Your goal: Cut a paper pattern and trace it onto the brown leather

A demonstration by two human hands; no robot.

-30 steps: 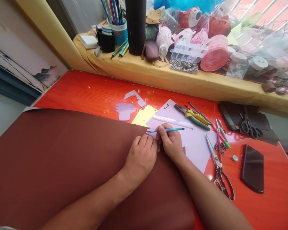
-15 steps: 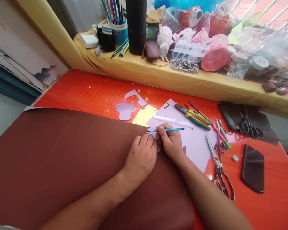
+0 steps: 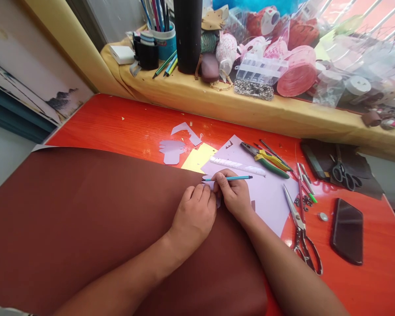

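Note:
A large brown sheet (image 3: 102,219) covers the left and front of the red table. Near its far edge, my right hand (image 3: 232,191) is closed around a blue pen (image 3: 238,177), whose dark tip points left at a small lilac paper piece (image 3: 208,184). My left hand (image 3: 195,210) presses on the brown sheet beside it, fingers curled together and partly over the paper piece; whether they grip it cannot be seen. Beyond the sheet lie a lilac cutout (image 3: 171,151), a yellow paper (image 3: 197,159) and a large lilac sheet (image 3: 273,197).
Right of my hands lie pliers (image 3: 271,166), large metal scissors (image 3: 301,237), a black phone (image 3: 347,232) and small scissors (image 3: 340,171) on dark material. A cloth-covered ledge (image 3: 184,98) behind holds a pen cup (image 3: 164,41), a black cylinder (image 3: 188,35) and bagged craft items.

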